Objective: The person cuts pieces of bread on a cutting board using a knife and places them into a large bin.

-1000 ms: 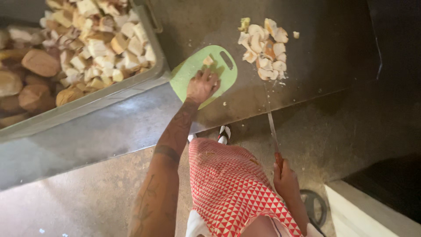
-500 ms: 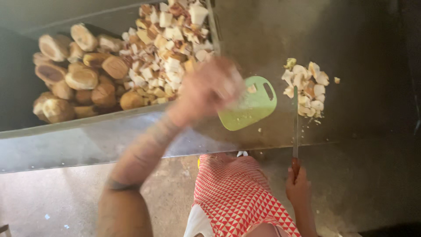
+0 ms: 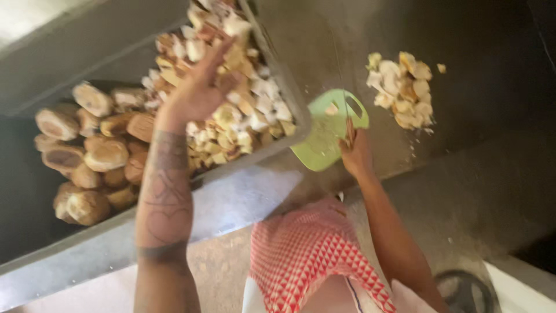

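My left hand (image 3: 200, 90) hovers open, fingers spread, over a metal tray (image 3: 292, 107) filled with cut bread pieces (image 3: 243, 124) and whole bread rolls (image 3: 104, 153). My right hand (image 3: 354, 153) rests at the near edge of a green cutting board (image 3: 321, 139) and grips the brown handle of a knife (image 3: 349, 128). The knife's blade points away over the board and is blurred. One small bread piece (image 3: 331, 108) lies on the board.
A pile of cut bread chunks (image 3: 402, 90) lies on the dark metal counter (image 3: 480, 58) right of the board. My red and white patterned apron (image 3: 313, 255) fills the bottom middle. A round dark object (image 3: 466, 290) sits at the bottom right.
My left hand has moved from the cutting board up and left over the tray. My right hand with the knife has come up from beside my body to the board's near edge.
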